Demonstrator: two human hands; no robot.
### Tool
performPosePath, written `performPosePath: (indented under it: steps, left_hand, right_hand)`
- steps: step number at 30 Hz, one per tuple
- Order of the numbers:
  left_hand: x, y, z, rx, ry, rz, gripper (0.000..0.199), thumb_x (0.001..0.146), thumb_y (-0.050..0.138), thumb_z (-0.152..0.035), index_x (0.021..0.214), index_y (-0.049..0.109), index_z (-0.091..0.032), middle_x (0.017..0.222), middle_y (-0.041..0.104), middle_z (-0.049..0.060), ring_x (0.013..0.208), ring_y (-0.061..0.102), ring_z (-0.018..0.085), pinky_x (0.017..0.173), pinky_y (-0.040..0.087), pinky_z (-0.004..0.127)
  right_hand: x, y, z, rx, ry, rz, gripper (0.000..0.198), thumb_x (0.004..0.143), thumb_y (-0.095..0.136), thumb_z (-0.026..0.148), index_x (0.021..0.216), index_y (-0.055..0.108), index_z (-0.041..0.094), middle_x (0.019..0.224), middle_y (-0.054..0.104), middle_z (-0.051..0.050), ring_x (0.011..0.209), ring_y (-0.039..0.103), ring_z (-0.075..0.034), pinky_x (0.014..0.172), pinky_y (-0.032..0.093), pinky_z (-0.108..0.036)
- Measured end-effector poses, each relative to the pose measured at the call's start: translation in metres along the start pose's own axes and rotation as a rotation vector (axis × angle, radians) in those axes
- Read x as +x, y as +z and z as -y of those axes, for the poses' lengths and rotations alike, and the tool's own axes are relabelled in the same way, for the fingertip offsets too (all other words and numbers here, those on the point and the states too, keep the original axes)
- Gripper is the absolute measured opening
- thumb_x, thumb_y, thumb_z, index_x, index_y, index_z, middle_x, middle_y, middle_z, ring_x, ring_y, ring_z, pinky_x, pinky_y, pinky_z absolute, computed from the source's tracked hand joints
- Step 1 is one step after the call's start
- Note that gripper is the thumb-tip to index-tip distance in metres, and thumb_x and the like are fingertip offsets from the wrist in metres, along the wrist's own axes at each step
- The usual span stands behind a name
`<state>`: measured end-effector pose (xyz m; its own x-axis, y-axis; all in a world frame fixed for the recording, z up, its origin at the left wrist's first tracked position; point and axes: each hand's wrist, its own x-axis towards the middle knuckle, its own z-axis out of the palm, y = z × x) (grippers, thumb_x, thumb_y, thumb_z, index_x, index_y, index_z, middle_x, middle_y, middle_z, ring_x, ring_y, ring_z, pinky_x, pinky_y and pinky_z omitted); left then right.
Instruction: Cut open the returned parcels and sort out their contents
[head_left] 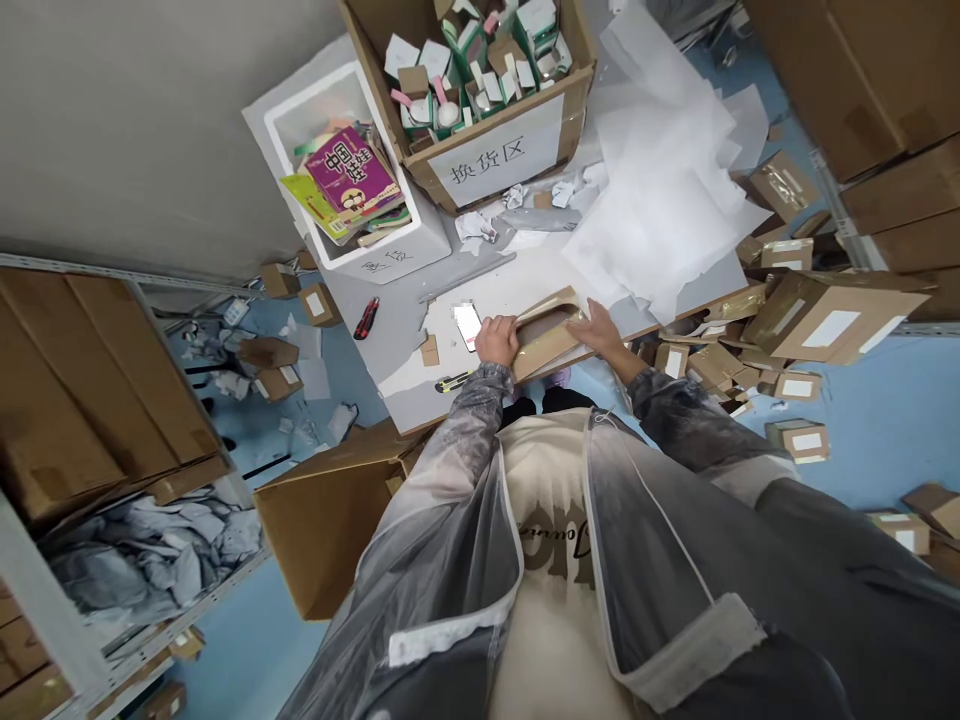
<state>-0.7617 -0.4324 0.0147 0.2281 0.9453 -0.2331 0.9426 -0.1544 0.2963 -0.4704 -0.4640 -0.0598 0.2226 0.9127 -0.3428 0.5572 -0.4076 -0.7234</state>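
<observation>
Open grey jacket nearest; beyond it, two hands on a small, open brown cardboard carton.

The carton sits at the near edge of the pale flat-topped table, the left hand gripping its left end, the right hand its right. An even, light hold should keep the thin walls from buckling. A white-screened phone lies just beside the left hand, a yellow-and-black box cutter nearer the edge.
</observation>
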Motion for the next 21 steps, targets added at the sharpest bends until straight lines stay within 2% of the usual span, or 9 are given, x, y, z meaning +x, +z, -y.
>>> performPosePath:
  steps: [1,3,5,8,10,13,15,18,21]
  left_hand:
    - [-0.004,-0.002,-0.005,0.026,-0.005,0.011,0.045,0.126,0.053,-0.023,0.159,0.085,-0.024,0.153,0.085,0.017,0.146,0.074,0.037,0.124,0.061,0.048]
    - [-0.008,-0.006,-0.016,0.077,-0.023,0.072,0.054,0.120,0.055,-0.015,0.168,0.079,-0.020,0.158,0.083,0.020,0.148,0.074,0.039,0.126,0.061,0.051]
    - [-0.005,-0.007,-0.030,0.125,-0.061,0.128,0.065,0.114,0.057,-0.009,0.176,0.072,-0.015,0.166,0.079,0.024,0.154,0.071,0.042,0.134,0.057,0.059]
    - [0.015,-0.004,-0.057,0.182,-0.055,0.122,0.079,0.114,0.057,-0.009,0.193,0.053,-0.011,0.192,0.058,0.028,0.175,0.055,0.047,0.148,0.042,0.072]
    - [0.035,0.001,-0.078,0.199,0.006,0.105,0.080,0.119,0.051,-0.013,0.199,0.043,-0.013,0.198,0.049,0.029,0.180,0.050,0.046,0.147,0.044,0.071]
    - [0.063,0.007,-0.100,0.223,0.030,0.143,0.074,0.124,0.044,-0.017,0.198,0.045,-0.013,0.178,0.065,0.034,0.156,0.073,0.045,0.125,0.064,0.058]
    - [0.077,0.007,-0.102,0.248,0.027,0.196,0.069,0.125,0.043,-0.017,0.193,0.050,-0.008,0.156,0.076,0.034,0.137,0.084,0.041,0.111,0.067,0.047]
    - [0.095,-0.003,-0.084,0.266,0.102,0.256,0.059,0.126,0.045,-0.020,0.180,0.063,-0.004,0.135,0.083,0.031,0.126,0.087,0.038,0.108,0.062,0.043]
    - [0.116,-0.017,-0.050,0.180,0.225,0.262,0.046,0.126,0.057,-0.037,0.153,0.084,-0.010,0.123,0.088,0.027,0.120,0.085,0.038,0.109,0.058,0.043]
  right_hand:
    - [-0.006,0.000,-0.002,0.028,0.057,0.001,0.074,0.106,0.084,0.072,0.159,0.079,0.020,0.159,0.083,-0.019,0.157,0.072,-0.046,0.137,0.059,-0.065]
    - [-0.015,0.002,-0.001,0.043,0.101,-0.009,0.061,0.111,0.076,0.064,0.154,0.079,0.022,0.152,0.086,-0.017,0.151,0.076,-0.043,0.135,0.061,-0.063]
    - [-0.018,0.005,0.008,0.033,0.114,-0.067,0.047,0.110,0.074,0.054,0.144,0.080,0.021,0.155,0.082,-0.018,0.156,0.072,-0.041,0.140,0.057,-0.058]
    - [-0.011,0.013,0.030,0.020,0.118,-0.155,0.044,0.102,0.079,0.035,0.143,0.072,0.019,0.167,0.071,-0.022,0.167,0.059,-0.038,0.147,0.049,-0.050]
    - [-0.004,0.018,0.046,0.032,0.147,-0.161,0.047,0.099,0.079,0.026,0.144,0.066,0.020,0.163,0.071,-0.021,0.162,0.059,-0.036,0.144,0.050,-0.047]
    - [0.004,0.024,0.065,0.077,0.276,-0.182,0.045,0.105,0.082,0.034,0.142,0.062,0.020,0.155,0.073,-0.021,0.152,0.063,-0.037,0.140,0.051,-0.050]
    - [0.007,0.030,0.075,0.119,0.386,-0.228,0.052,0.105,0.087,0.043,0.142,0.060,0.019,0.156,0.071,-0.025,0.152,0.063,-0.040,0.139,0.050,-0.054]
    - [0.009,0.043,0.090,0.186,0.504,-0.302,0.054,0.101,0.090,0.041,0.140,0.060,0.020,0.161,0.067,-0.027,0.150,0.062,-0.042,0.135,0.053,-0.057]
    - [0.008,0.053,0.098,0.257,0.501,-0.358,0.050,0.097,0.088,0.034,0.137,0.059,0.024,0.160,0.066,-0.024,0.149,0.059,-0.039,0.130,0.056,-0.054]
